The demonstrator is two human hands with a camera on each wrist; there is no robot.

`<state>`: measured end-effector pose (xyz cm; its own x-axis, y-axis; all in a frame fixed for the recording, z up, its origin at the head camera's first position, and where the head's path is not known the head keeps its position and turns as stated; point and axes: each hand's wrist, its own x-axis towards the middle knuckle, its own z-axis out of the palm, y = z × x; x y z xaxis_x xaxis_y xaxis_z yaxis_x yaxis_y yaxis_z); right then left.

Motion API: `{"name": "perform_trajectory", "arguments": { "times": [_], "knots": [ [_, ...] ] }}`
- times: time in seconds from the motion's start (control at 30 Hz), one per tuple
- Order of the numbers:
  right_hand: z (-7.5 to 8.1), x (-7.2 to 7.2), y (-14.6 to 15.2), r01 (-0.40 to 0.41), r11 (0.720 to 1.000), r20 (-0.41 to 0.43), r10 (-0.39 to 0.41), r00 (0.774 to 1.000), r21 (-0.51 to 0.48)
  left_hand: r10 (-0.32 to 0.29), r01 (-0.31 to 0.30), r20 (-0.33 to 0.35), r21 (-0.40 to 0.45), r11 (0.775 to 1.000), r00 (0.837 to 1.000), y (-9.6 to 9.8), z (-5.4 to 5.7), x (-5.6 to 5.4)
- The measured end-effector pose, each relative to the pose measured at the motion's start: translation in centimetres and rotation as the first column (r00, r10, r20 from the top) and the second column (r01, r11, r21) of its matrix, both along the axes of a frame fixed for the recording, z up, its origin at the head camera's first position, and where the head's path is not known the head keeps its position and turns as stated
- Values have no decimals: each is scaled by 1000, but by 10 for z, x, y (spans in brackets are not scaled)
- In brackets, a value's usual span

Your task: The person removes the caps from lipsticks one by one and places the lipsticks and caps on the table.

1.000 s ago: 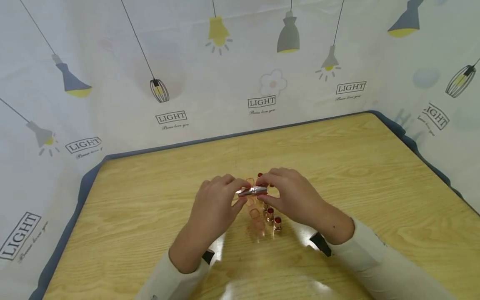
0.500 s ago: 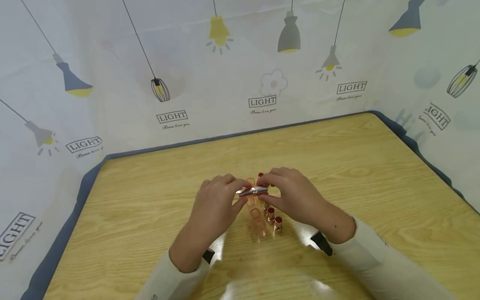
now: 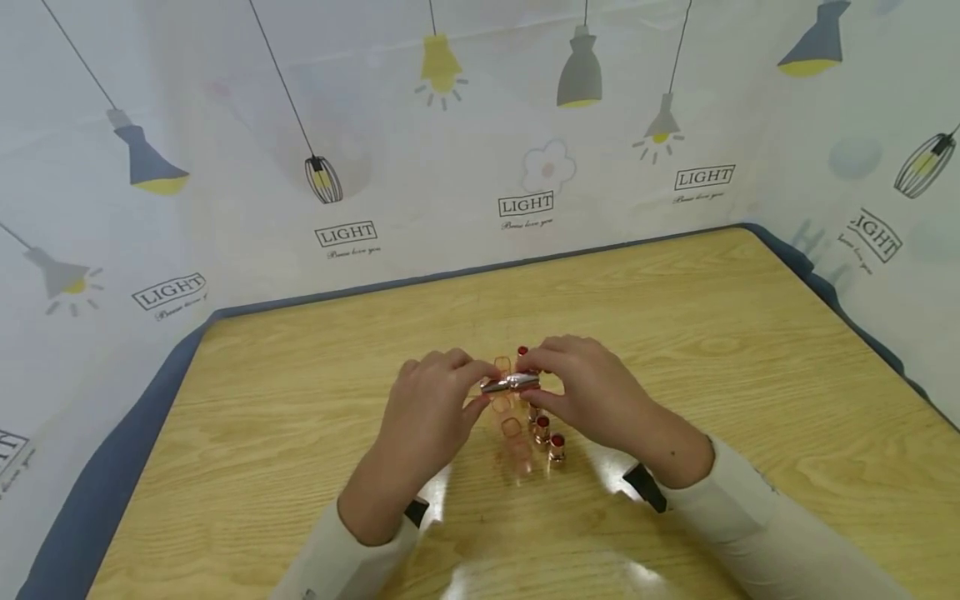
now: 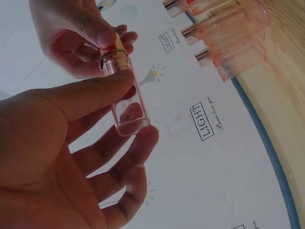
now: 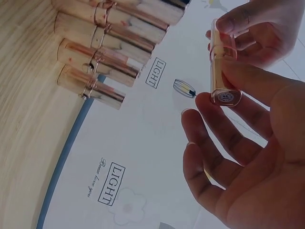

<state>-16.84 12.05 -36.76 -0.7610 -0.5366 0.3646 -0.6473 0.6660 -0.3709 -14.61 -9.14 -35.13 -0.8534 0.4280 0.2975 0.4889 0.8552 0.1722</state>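
Both hands hold one lipstick (image 3: 521, 381) sideways above the table, at the middle of the head view. My left hand (image 3: 427, 408) pinches its clear pinkish cap (image 4: 125, 107) between thumb and fingers; a dark red tip shows through the cap's wall. On the other end, my right hand (image 3: 592, 396) pinches the shiny gold base (image 5: 217, 76), whose round label shows at the bottom. Cap and base meet end to end in line. The other fingers of both hands are spread and loosely bent.
Under the hands, uncapped lipsticks (image 3: 557, 450) stand upright in a row, red tips up. Left of them runs a row of clear caps (image 3: 512, 427). Both stand on the wood-grain table (image 3: 300, 383), partly hidden by the hands. A lamp-printed cloth (image 3: 435, 167) hangs behind.
The lipstick has shifted very slightly right in the head view, and its cap end shows a little less length. Both hands keep their pinch; the standing rows have not changed.
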Motion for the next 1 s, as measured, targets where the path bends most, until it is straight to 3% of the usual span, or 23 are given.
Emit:
{"name": "perform_trajectory", "arguments": {
  "times": [0.5, 0.7, 1.0],
  "knots": [
    [4, -14, 9, 84, 996, 84, -83, 993, -12, 66, -66, 0, 20, 998, 998, -8, 7, -4],
    [-3, -29, 19, 130, 992, 153, -128, 980, 2, 71, -71, -7, 30, 997, 997, -7, 6, -5],
    [-15, -57, 25, 132, 990, 299, -115, 947, -38, 76, -76, -4, 12, 997, 997, -7, 4, -5]
  ]
}}
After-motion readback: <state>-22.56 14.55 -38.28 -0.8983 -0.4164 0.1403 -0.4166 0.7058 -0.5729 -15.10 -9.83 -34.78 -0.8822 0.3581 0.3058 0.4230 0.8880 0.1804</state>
